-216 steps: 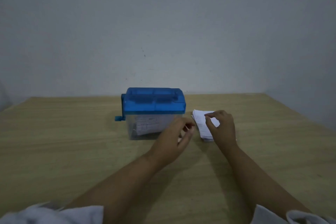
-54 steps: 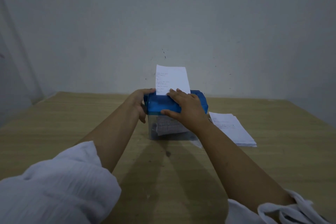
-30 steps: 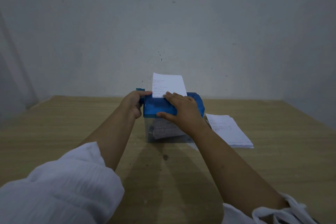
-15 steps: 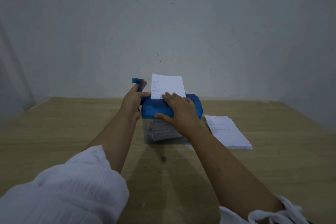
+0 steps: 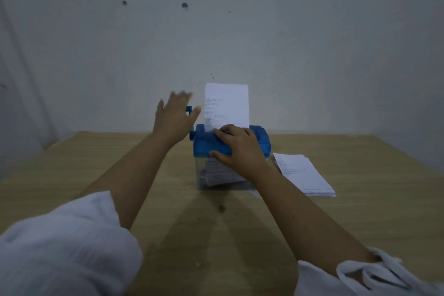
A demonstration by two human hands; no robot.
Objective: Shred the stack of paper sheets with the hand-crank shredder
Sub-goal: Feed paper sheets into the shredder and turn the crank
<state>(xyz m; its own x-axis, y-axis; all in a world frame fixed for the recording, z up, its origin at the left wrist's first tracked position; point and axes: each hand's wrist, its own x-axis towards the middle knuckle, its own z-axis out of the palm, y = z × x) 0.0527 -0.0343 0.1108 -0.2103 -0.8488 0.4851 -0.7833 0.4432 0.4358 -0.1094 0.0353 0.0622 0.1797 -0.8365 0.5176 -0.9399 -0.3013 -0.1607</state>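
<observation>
Wall (image 5: 240,38), grey with two dark marks, backs a light wooden table (image 5: 72,163). Left hand (image 5: 171,116) is raised beside the crank (image 5: 189,113), fingers spread. Right hand (image 5: 237,149) lies flat on the blue shredder (image 5: 204,146), fingers extended, below an upright sheet (image 5: 227,106). Paper stack (image 5: 304,175) lies just beside the shredder.

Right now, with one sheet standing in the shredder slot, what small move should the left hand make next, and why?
Probably push the crank handle on around. The left hand is at the raised handle, fingers spread and blurred; the sheet stands mostly above the blue shredder top, which the right hand presses down, so it appears steadied. More sheets wait in the stack.
</observation>
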